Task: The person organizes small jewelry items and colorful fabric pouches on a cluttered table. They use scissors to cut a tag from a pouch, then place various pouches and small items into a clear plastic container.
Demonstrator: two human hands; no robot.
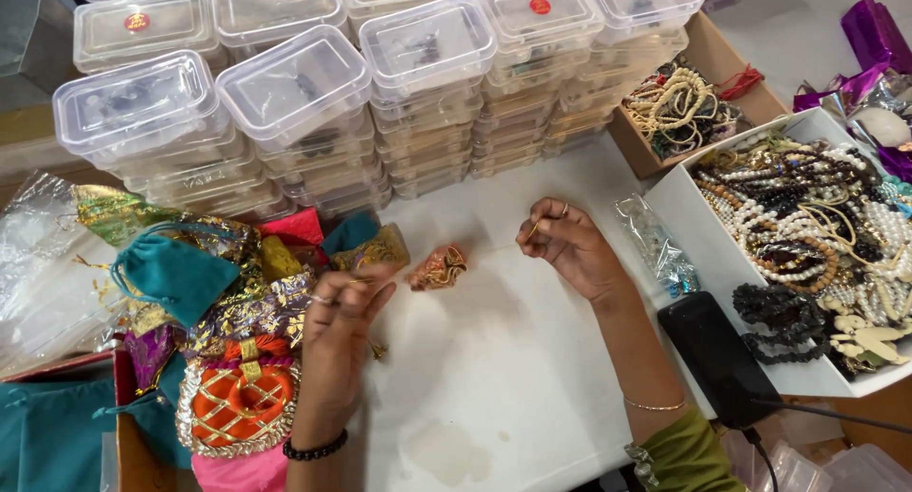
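A small orange pouch [438,267] lies on the white surface [494,359] between both hands; the left hand [342,312] and right hand [565,240] each pinch its drawstring; white box [679,207] holds beaded bracelets [807,217]; stacked clear lidded boxes [294,84] behind.

bright, even light | soft shadows | glare on lids | slight blur

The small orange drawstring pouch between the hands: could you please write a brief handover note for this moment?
Left hand: fingers pinched on a thin gold cord, above the heap of colourful fabric pouches.
Right hand: pinching the cord's other end.
Small orange drawstring pouch: lying on the white table, between the hands.
Done: cords drawn outward. Left: whether the pouch is fully closed cannot be told.
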